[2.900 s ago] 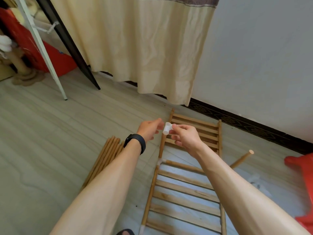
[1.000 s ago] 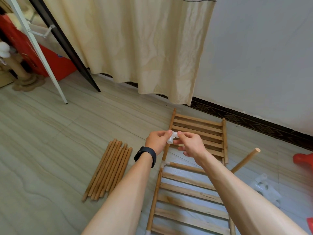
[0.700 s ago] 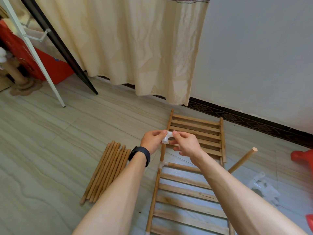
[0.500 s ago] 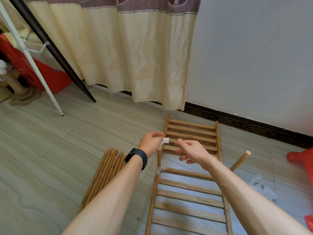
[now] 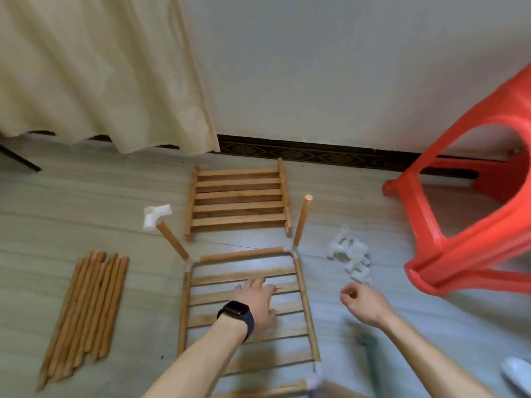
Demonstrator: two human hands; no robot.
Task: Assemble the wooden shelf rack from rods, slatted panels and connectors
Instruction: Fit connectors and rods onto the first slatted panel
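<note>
A slatted panel (image 5: 218, 277) framed by rods lies on the floor in front of me. My left hand (image 5: 255, 300), with a black watch on the wrist, rests flat on its slats, fingers spread. Two rods stand up from its far corners: the left upright rod (image 5: 172, 239) carries a white connector (image 5: 156, 216) on its top, while the right upright rod (image 5: 301, 219) has a bare top. My right hand (image 5: 362, 303) hovers over the floor to the right of the panel, fingers loosely curled and holding nothing. A second slatted panel (image 5: 238, 196) lies flat beyond.
A bundle of several loose rods (image 5: 86, 311) lies on the floor to the left. A clear bag of white connectors (image 5: 349, 254) sits right of the panel. A red plastic stool (image 5: 471, 202) stands at the right. Wall and cream curtain (image 5: 100, 67) are behind.
Both hands have let go of the white connector, which now sits on the left upright rod. My left hand dropped onto the slats, my right hand moved right. The view swung right.
</note>
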